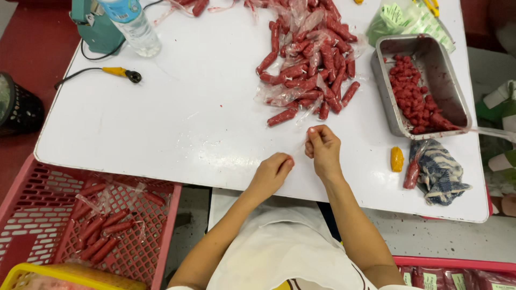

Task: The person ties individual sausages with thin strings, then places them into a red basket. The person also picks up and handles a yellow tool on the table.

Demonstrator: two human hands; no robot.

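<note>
While your left hand [273, 173] rests curled at the near edge of the white tabletop [177, 123], your right hand [322, 149] sits just beside it, fingers [313, 135] pinched on a thin clear plastic wrapper [301, 144] stretched between both hands. Your left fingers [287, 164] also pinch that wrapper. Just beyond lies a pile of red wrapped sausages [312, 70]. To your right stands a metal tray [454, 94] of red pieces, near a striped cloth [441, 172].
</note>
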